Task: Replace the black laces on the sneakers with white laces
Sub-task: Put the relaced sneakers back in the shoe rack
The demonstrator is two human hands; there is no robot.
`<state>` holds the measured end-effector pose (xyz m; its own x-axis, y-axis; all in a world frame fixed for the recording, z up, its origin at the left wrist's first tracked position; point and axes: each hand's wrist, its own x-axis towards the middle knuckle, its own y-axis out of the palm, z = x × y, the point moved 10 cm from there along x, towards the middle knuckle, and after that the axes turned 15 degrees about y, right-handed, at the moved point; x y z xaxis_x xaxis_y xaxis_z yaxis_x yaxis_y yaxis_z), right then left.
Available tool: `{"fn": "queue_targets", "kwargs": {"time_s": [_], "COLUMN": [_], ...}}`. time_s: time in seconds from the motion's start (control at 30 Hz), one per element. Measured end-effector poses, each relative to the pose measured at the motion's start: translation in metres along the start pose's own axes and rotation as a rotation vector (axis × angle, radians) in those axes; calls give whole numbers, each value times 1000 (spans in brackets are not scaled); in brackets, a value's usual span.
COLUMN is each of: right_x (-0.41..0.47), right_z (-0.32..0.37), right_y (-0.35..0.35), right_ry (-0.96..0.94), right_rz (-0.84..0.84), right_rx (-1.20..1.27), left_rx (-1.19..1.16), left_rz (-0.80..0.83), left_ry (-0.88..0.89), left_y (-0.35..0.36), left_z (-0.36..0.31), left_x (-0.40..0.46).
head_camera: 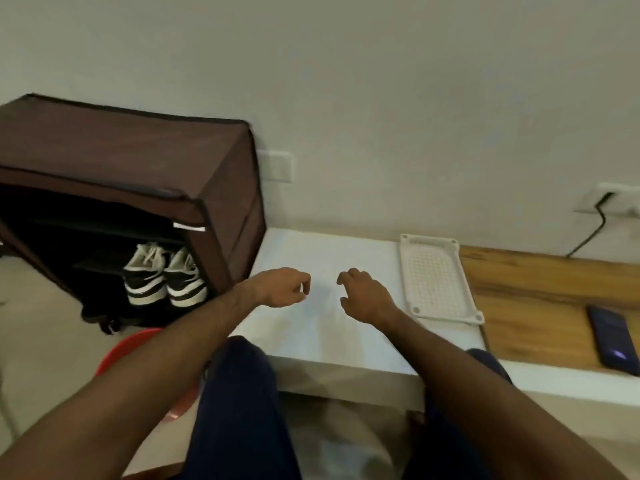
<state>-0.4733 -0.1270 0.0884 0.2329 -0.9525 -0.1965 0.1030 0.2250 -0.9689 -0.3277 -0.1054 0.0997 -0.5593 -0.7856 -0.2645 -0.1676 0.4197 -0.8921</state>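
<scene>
Hands: your left hand and right hand hover side by side over the white bench, a small gap between them, fingers loosely curled and holding nothing — neither touches anything you can lace.
Left hand: thumb and forefinger sit close together, but no lace shows between them.
Right hand: fingers droop toward the bench top, empty.
Sneakers: the pair stands well to your left, side by side on a low shelf inside the brown fabric shoe rack, toes toward you.
Laces: blur hides their colour at the tongues; I cannot tell whether black laces are threaded in.
White laces: none in view on the bench or in your hands.
Progress: judging by this, you are at the very start — sneakers not yet fetched, nothing unthreaded, all of the swap left to do.
Tray: the white perforated tray lies just beside your right hand at the bench's right edge; nothing shows in it.
Shoe rack contents: the sneakers, and dark shapes too dim to name.
Beyond: a dark phone on the wooden surface to the right.
</scene>
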Motion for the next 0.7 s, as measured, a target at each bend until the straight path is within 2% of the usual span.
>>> {"fn": "queue_targets", "kwargs": {"time_s": [0.1, 0.23, 0.37, 0.5, 0.6, 0.7], "right_x": [5, 11, 12, 10, 8, 2], "right_z": [-95, -176, -231, -240, -228, -196], "right_y": [11, 22, 40, 49, 43, 13], "right_ry": [148, 267, 220, 74, -11, -65], "right_rz": [62, 127, 146, 148, 118, 40], "right_rx": [-87, -202, -292, -327, -343, -220], "left_rx": [-148, -374, -602, -909, -1047, -1160], "left_rz": [-9, -124, -141, -182, -254, -278], "left_ry": [-7, -36, -105, -239, -301, -329], "left_y": [27, 56, 89, 110, 111, 109], "left_z": [-39, -67, -88, -93, -91, -88], "left_x": [63, 117, 168, 199, 210, 206]}}
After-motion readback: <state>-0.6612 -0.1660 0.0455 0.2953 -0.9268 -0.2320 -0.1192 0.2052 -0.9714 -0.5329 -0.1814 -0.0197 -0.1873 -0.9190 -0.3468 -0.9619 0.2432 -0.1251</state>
